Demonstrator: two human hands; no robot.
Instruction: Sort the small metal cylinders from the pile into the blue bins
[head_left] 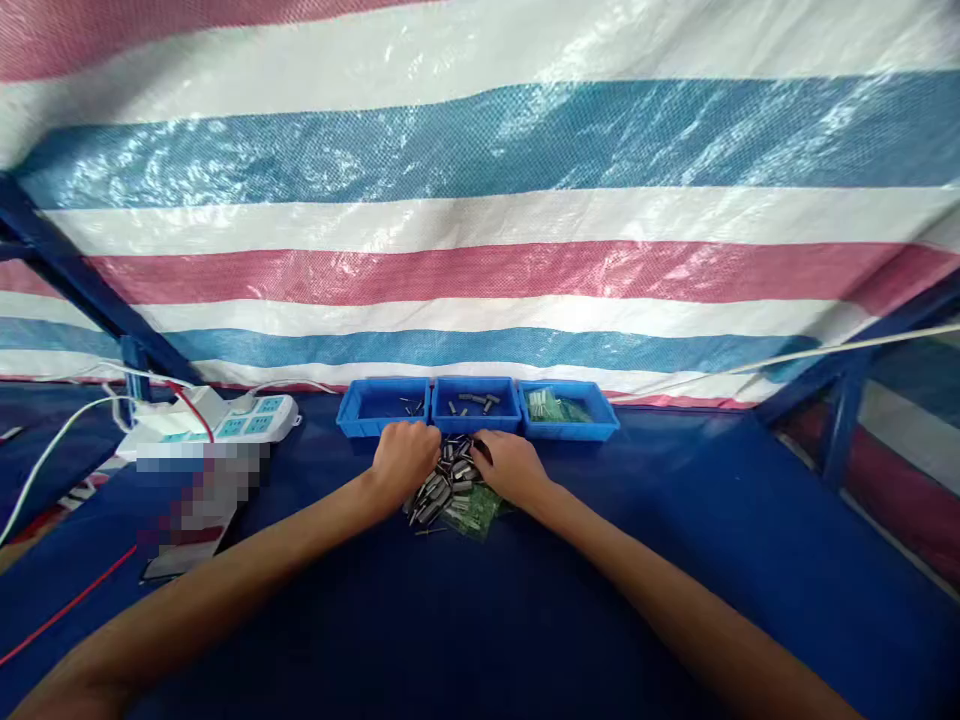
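A heap of small grey and dark metal-looking parts (pixel 439 492) lies on the blue table in front of the bins, mixed with green clear plastic bags (pixel 480 512). At the heap's left edge is my left hand (pixel 405 455), closed with its fingers curled under; what they hold, if anything, is hidden. My right hand (pixel 516 468) reaches the heap's upper right side. Its thumb and fingers are closed by a dark piece that I cannot make out clearly.
Three blue bins stand behind the heap: the left bin (pixel 364 425) and middle bin (pixel 476 423) hold a few small parts, the right bin (pixel 570 432) green bags. A white power strip (pixel 259 425) with cables and a partly blurred flat device (pixel 187 560) lie left. Striped sheeting (pixel 480 275) hangs behind.
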